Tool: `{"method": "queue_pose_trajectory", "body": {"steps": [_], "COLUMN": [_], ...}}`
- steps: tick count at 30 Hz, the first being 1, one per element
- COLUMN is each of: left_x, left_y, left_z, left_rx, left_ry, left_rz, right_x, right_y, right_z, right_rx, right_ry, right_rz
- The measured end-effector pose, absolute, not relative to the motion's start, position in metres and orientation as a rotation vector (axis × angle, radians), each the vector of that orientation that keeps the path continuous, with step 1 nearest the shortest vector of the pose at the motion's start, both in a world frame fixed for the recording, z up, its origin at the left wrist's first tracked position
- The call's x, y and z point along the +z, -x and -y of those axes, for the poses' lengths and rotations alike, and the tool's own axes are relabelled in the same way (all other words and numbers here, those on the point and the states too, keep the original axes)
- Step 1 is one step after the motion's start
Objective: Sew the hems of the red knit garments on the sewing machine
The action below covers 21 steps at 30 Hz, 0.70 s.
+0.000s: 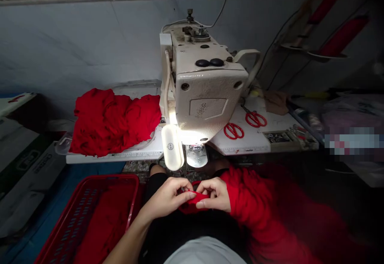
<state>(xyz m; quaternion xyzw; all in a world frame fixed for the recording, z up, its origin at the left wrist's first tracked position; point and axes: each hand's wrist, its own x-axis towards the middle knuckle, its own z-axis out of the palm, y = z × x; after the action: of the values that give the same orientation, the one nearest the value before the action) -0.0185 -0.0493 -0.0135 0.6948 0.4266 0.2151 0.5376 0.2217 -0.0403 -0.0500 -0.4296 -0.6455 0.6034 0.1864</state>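
Note:
My left hand (177, 195) and my right hand (214, 195) meet above my lap, just in front of the sewing machine (210, 92). Between thumb and fingers, each one pinches the edge of a piece of red fabric (196, 201). More red fabric (255, 204) is bunched around my right wrist and forearm and spreads off to the right. A lit lamp (173, 148) shines beside the machine's head, over the small round-ended sewing bed (197, 156). The fingertips partly hide the fabric edge they hold.
A heap of red fabric (114, 122) lies on the white table (144, 152) left of the machine. A red plastic basket (135, 188) with red cloth stands lower left. Two red-handled scissors (233, 131) lie on the right, and red thread cones (345, 36) stand behind.

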Motion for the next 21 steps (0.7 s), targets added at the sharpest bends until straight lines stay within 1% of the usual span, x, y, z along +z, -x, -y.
{"method": "queue_pose_trajectory", "body": {"steps": [3,8,12,16,18,21], "left_x": [-0.015,-0.017,-0.013,-0.014,-0.015,-0.016], "left_y": [0.009,0.014,0.021,0.025,0.025,0.023], "left_z": [0.048,0.049,0.049,0.051,0.052,0.055], "left_rx": [0.556,0.749,0.811,0.825,0.835,0.951], "left_ry": [-1.612,-1.516,-1.838,-2.209,-2.246,-2.147], "left_rz": [-1.015,-1.088,-1.073,-1.084,-1.100,-1.138], "right_x": [-0.051,-0.041,-0.027,-0.010,-0.004,-0.002], "right_y": [-0.225,-0.235,-0.230,-0.223,-0.221,-0.218], "right_z": [0.038,0.034,0.037,0.039,0.039,0.038], "right_rx": [1.547,1.504,1.462,1.272,1.210,1.228], "right_ry": [1.207,1.267,1.265,1.221,1.197,1.207], "right_rz": [1.762,1.579,1.534,1.630,1.675,1.652]}}
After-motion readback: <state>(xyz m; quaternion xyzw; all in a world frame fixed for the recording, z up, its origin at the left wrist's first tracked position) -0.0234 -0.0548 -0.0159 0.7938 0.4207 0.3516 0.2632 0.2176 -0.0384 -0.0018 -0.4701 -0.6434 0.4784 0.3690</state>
